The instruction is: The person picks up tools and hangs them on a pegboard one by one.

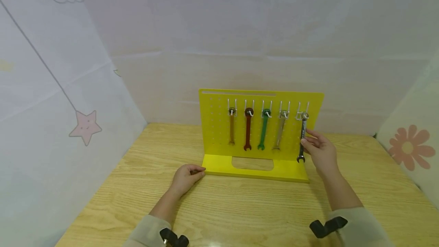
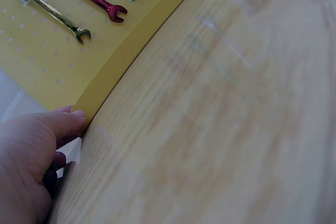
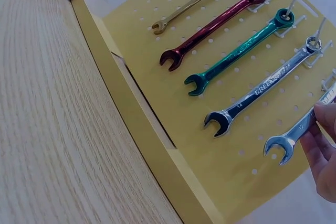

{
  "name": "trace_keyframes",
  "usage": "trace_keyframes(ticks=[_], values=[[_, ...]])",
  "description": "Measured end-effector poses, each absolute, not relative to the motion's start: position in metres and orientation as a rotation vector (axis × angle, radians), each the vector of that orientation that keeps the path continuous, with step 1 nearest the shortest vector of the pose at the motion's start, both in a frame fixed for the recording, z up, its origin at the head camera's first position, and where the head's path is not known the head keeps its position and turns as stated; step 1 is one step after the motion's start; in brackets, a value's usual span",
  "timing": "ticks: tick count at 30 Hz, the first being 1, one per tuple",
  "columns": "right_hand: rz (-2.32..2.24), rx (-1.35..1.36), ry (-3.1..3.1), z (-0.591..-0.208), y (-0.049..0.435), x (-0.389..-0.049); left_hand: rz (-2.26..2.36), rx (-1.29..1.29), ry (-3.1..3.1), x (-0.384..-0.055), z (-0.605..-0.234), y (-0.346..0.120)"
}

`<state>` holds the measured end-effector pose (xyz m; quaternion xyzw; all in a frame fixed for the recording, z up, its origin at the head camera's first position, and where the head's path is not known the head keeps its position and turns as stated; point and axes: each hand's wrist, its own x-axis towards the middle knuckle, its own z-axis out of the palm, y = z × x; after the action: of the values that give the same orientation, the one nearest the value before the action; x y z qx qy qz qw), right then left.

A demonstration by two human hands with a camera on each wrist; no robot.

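Note:
A yellow pegboard stand point(image 1: 260, 172) stands on the table. My right hand point(image 1: 321, 151) pinches a silver combination wrench point(image 1: 303, 136) between thumb and fingers at the board's right end. Its ring end is up at the rightmost hook, its open jaw points down; whether it rests on the hook I cannot tell. My left hand point(image 1: 185, 180) holds the front left corner of the stand's base, thumb point(image 2: 71, 121) on its edge. Hanging left of the held wrench are a gold wrench point(image 3: 197, 3), a red wrench point(image 3: 212, 27), a green wrench point(image 3: 241, 51) and another silver wrench point(image 3: 262, 87).
The wood-grain table point(image 1: 240, 209) spreads in front of the stand and to both sides. A pale cloth backdrop point(image 1: 171, 87) rises behind it, with printed shapes on the side panels. The stand's base has a cut-out slot through which the table shows.

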<state>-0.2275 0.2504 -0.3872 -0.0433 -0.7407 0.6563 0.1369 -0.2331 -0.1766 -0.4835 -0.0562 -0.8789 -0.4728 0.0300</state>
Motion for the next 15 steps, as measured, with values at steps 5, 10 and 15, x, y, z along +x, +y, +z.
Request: trace_keyframes(ticks=[5,10,15], values=[[1.891,-0.147,-2.147,-0.389,0.250,-0.233,-1.459,-0.184,-2.707,-0.233,-0.484,-0.176],[1.936,-0.145,-2.113,-0.391,0.250,-0.237,-1.451,-0.180,-2.713,-0.234,-0.485,-0.176],[2.044,-0.163,-2.011,-0.394,0.248,-0.241,-1.443,-0.179,-2.718,-0.235,-0.486,-0.176]])
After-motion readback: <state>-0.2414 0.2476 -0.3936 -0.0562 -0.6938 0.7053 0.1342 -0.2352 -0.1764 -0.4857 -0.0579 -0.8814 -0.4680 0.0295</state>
